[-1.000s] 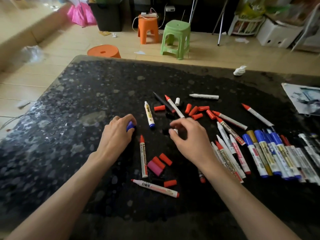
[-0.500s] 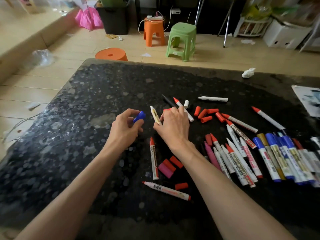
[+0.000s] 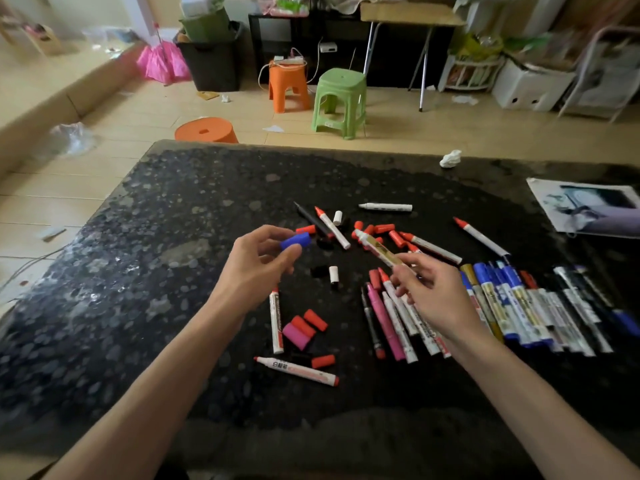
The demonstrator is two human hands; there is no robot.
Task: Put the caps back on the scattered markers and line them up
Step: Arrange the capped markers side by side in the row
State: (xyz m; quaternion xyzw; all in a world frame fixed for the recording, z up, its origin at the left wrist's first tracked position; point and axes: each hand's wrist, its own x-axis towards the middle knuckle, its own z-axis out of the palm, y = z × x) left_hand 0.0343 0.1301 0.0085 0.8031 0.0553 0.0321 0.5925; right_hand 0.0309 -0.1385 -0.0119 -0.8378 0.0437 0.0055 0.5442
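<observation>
While both hands are hovering over the black speckled stone bench (image 3: 156, 323), capping is looking like the step in hand. A lined-up row of blue-capped markers (image 3: 512, 306) is lying at the right, with uncapped markers and loose red caps (image 3: 384, 228) lying scattered mid-bench.

Pose: the left hand (image 3: 254, 271) is hanging raised, thumb and forefinger pinching a short blue plastic cap (image 3: 295, 241); which end is open, cannot tell. The right hand (image 3: 434, 299) is gripping a white marker with a gold label (image 3: 379, 252) by its rear end, fingers curling round the barrel, tip pointing up and left toward the cap. Cap and tip are sitting apart, near each other.

Doing it well: getting the cap mouth and tip onto one line first, then pushing straight until it is seating. Gripping nearer the tip would be steadying the barrel. Going in skewed is risking ink on the fingers.
</observation>
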